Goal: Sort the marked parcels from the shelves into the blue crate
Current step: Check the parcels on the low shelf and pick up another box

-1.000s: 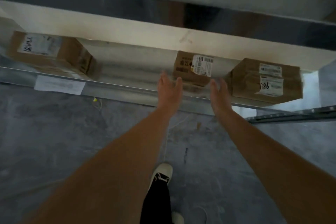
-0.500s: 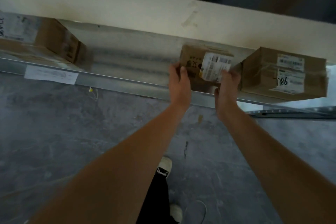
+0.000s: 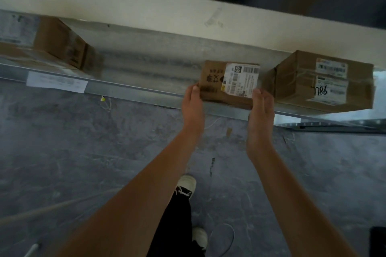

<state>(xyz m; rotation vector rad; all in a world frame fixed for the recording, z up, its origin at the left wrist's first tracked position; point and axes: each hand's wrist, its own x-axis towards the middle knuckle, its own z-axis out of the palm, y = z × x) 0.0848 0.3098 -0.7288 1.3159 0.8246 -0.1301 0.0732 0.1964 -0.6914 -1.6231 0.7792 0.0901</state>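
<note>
Far off to the left of my left hand a cardboard box sits on the metal shelf, with a paper slip stuck to the shelf's front edge below it. My left hand grips the left side of the small parcel at the shelf's front edge, and my right hand grips its right side, so the parcel is clamped between them. Just right of my right hand rests a bigger box with handwritten digits on its label.
</note>
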